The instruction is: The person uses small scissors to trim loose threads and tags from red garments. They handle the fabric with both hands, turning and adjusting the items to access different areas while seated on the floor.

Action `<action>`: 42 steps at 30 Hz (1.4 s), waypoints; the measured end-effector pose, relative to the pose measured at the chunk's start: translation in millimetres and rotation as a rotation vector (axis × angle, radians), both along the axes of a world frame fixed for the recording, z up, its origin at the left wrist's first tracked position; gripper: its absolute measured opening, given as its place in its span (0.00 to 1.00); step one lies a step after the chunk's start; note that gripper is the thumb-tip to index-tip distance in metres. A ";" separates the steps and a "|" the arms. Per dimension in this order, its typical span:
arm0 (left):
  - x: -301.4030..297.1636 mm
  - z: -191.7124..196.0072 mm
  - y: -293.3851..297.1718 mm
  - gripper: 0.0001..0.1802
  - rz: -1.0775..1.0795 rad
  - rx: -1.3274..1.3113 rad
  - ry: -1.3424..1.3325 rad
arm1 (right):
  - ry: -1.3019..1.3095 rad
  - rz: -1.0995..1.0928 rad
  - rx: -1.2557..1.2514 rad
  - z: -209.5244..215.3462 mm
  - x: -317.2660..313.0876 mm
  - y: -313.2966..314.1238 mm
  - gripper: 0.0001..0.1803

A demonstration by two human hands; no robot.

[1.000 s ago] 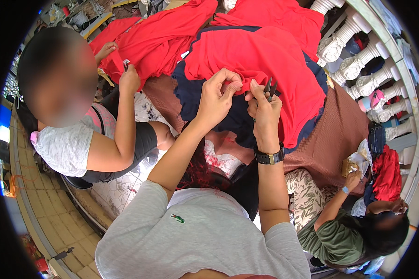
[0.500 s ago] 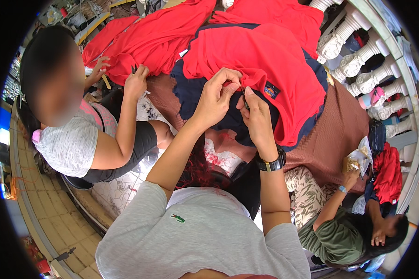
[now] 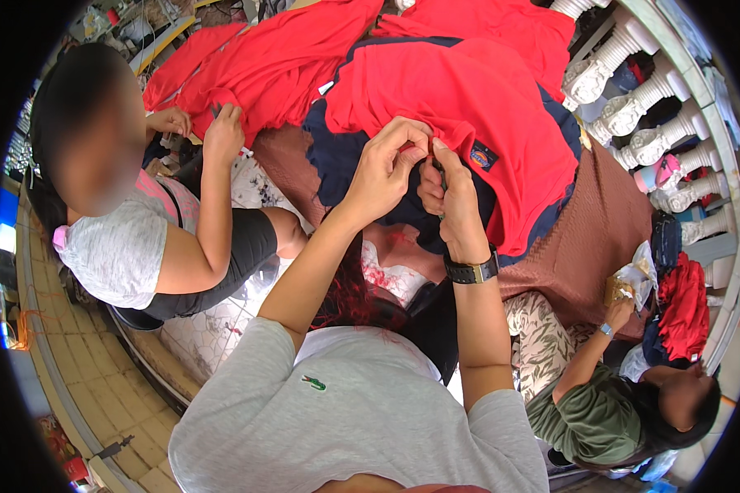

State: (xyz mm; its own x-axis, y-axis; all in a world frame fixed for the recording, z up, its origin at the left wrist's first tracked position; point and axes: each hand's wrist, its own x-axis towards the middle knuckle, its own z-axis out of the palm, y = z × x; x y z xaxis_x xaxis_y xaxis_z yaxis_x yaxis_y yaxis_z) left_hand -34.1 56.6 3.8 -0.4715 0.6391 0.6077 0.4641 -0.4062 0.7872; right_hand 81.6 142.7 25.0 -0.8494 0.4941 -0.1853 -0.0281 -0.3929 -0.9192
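A red shirt with a small dark patch lies over dark navy cloth in front of me. My left hand pinches an edge of the red fabric between thumb and fingers. Close beside it, my right hand is closed around small dark thread snips, mostly hidden in the palm. Its thumb and fingertips meet the fabric edge near my left fingertips. Whether the blades touch the cloth or a thread is too small to tell.
Brown cloth covers the work surface, with more red garments at the far left. A co-worker sits at left, holding a small dark tool near red cloth. Another person sits at right with a food wrapper. White balusters line the right.
My right hand has turned and closed more around the snips, its thumb now up by the fabric edge. The left co-worker's hands have shifted left. The person at right has lowered a hand from the head.
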 end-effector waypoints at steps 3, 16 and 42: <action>-0.6 -1.6 -2.0 0.06 0.007 -0.040 -0.034 | 0.052 -0.064 0.086 -1.1 7.1 2.9 0.28; 24.1 -3.7 0.6 0.07 0.307 0.122 -0.038 | 0.124 -0.305 0.079 7.4 -10.0 5.1 0.17; 1.1 3.1 -8.9 0.06 -0.084 -0.039 -0.248 | -0.088 -0.186 0.448 -10.4 13.9 -33.0 0.27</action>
